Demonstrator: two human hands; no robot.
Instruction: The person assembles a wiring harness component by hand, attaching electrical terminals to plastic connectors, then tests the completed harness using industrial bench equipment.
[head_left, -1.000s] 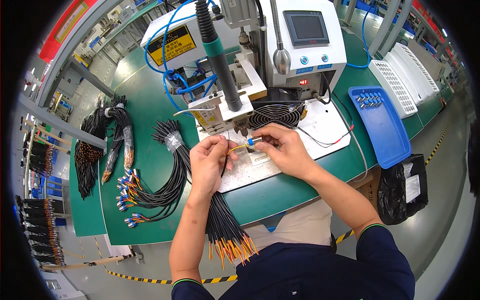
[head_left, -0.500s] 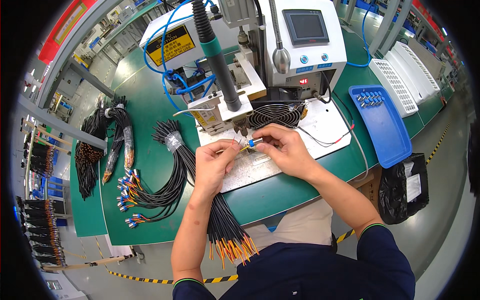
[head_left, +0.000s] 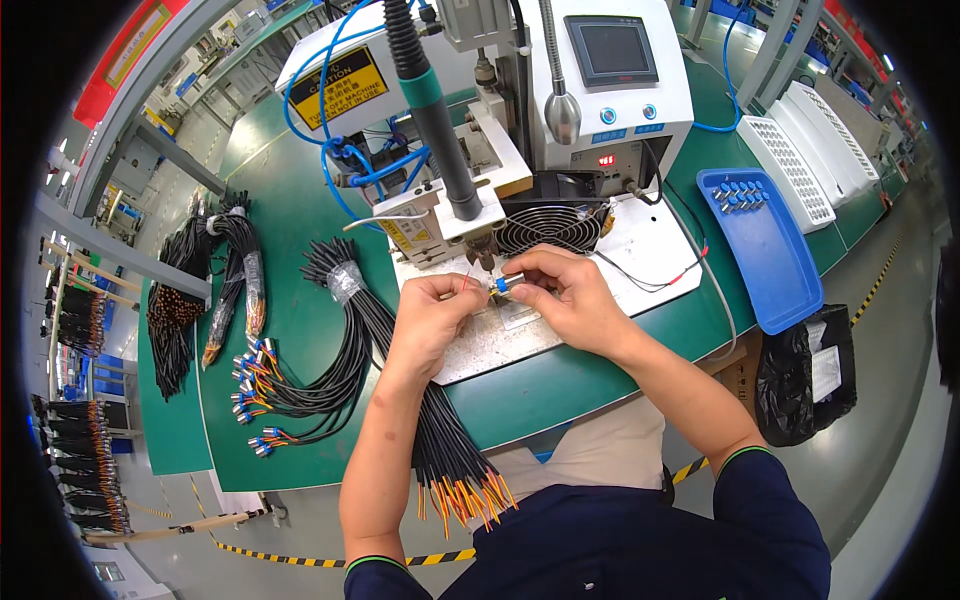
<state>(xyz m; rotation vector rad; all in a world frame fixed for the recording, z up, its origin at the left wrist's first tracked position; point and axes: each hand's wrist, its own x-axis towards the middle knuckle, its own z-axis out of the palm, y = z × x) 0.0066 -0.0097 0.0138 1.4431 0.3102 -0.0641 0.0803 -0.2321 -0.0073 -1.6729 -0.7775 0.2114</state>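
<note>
Under the tip of a soldering machine, my two hands meet over its metal base plate. My right hand is closed, pinching a small silver connector with a blue ring between thumb and fingers. Closed as well, my left hand grips thin wires just left of the connector, and a fine red wire rises beside its fingertips. Whether the wires touch the connector is hidden by the fingers. Below my left forearm hangs a bundle of black cables with orange and yellow wire ends.
Left on the green table lie cables with blue-ringed connectors and wrapped cable bundles. A fan stands behind my hands. To the right are a blue tray of connectors, white perforated trays and a black-bagged bin.
My left hand has shifted slightly right and up, closer to the connector. The yellow wire seen earlier between the hands is now mostly covered. My right hand has barely moved.
</note>
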